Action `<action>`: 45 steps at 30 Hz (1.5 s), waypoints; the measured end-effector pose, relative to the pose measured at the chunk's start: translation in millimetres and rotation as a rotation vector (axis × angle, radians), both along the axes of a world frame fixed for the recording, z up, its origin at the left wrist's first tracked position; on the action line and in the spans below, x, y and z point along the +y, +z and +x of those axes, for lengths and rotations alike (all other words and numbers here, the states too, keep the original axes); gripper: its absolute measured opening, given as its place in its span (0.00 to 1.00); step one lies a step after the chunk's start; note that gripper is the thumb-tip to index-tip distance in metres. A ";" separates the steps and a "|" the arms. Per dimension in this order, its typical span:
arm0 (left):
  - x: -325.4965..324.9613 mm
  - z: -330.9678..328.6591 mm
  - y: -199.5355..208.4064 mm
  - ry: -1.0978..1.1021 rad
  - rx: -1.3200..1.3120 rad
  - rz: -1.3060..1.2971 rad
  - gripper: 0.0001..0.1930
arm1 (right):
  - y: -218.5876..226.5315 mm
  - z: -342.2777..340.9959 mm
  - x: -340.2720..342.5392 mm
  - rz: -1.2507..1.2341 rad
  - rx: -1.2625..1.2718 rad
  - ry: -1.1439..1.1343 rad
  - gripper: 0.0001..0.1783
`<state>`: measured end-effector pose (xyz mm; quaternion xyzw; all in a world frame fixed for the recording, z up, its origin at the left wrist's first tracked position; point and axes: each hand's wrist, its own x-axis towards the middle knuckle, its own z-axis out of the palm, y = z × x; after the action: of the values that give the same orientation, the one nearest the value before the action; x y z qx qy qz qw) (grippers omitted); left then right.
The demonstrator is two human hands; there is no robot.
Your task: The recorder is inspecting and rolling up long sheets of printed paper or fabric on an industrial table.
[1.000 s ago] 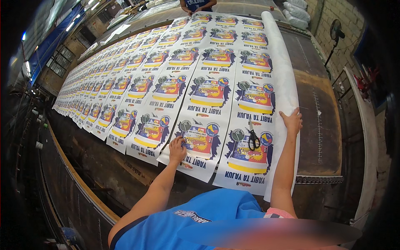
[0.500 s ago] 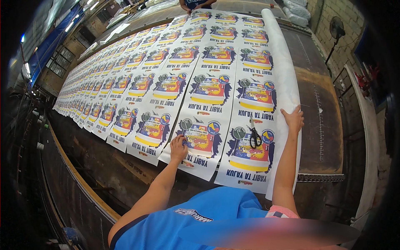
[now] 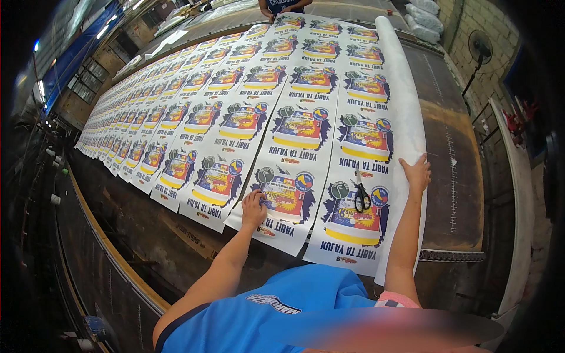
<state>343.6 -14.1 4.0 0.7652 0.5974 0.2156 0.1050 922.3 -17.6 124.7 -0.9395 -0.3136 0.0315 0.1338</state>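
Note:
Long printed sheets [image 3: 282, 154], white with repeated blue, red and yellow designs, lie side by side across a long table. My left hand [image 3: 254, 210] rests on a sheet near its close end, fingers laid on the print and holding nothing. On the right, a white roll [image 3: 405, 100] of sheet material stretches from near me to the far side. My right hand [image 3: 416, 172] grips this roll near its close end, thumb on top and fingers over the right edge. Between my hands, black-handled scissors [image 3: 362, 200] lie on the rightmost printed sheet, blades pointing away.
Across the table, another person [image 3: 285, 7] has both hands at the sheets' far end. Brown, stained tabletop [image 3: 453, 129] shows right of the roll. A standing fan [image 3: 479, 47] and white wrapped bundles [image 3: 422, 20] are at the far right. A rail [image 3: 112, 259] runs along the left.
The view has shifted slightly. My two hands keep their places on the sheet and the roll, and the scissors lie where they were.

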 end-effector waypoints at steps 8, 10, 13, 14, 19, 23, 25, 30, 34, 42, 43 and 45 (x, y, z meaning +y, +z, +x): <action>0.0 0.7 1.0 0.025 0.003 0.003 0.16 | -0.7 0.9 1.4 -0.031 0.014 -0.002 0.63; 0.2 1.1 1.4 0.016 -0.017 0.018 0.16 | -1.5 0.7 1.9 -0.030 -0.002 -0.011 0.63; -0.4 1.1 1.9 0.017 -0.029 0.017 0.15 | -2.4 1.9 1.6 -0.025 -0.001 0.000 0.63; -0.1 1.0 2.2 0.012 -0.023 0.015 0.15 | -2.7 2.5 1.5 -0.030 -0.004 0.001 0.63; -0.1 1.1 3.0 0.022 0.008 -0.003 0.16 | -4.8 2.9 1.3 -0.013 -0.018 0.011 0.63; 0.2 1.3 2.9 0.029 0.011 0.010 0.16 | -6.5 2.6 1.6 -0.013 -0.029 0.003 0.63; -0.7 1.4 3.2 0.024 0.003 0.013 0.16 | -7.6 3.8 1.0 0.007 -0.028 0.010 0.64; 1.7 3.2 3.8 0.009 -0.005 -0.018 0.16 | -11.5 5.8 2.7 0.004 -0.024 -0.011 0.65; 1.4 3.3 2.6 0.010 0.007 -0.038 0.17 | -8.9 5.2 1.6 0.017 0.011 -0.006 0.64; 0.9 5.0 2.4 0.006 0.023 -0.025 0.17 | -1.2 2.9 -1.2 0.032 0.045 -0.011 0.63; 1.0 5.2 2.7 -0.004 0.022 -0.021 0.17 | -1.2 3.0 -1.7 0.036 0.043 -0.022 0.63; 1.0 5.4 3.3 0.009 0.041 -0.038 0.17 | -1.4 2.7 -1.9 0.042 0.035 -0.008 0.63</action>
<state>349.0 -13.1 7.3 0.7646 0.6070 0.1889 0.1060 925.0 -19.5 123.3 -0.9370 -0.3082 0.0411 0.1590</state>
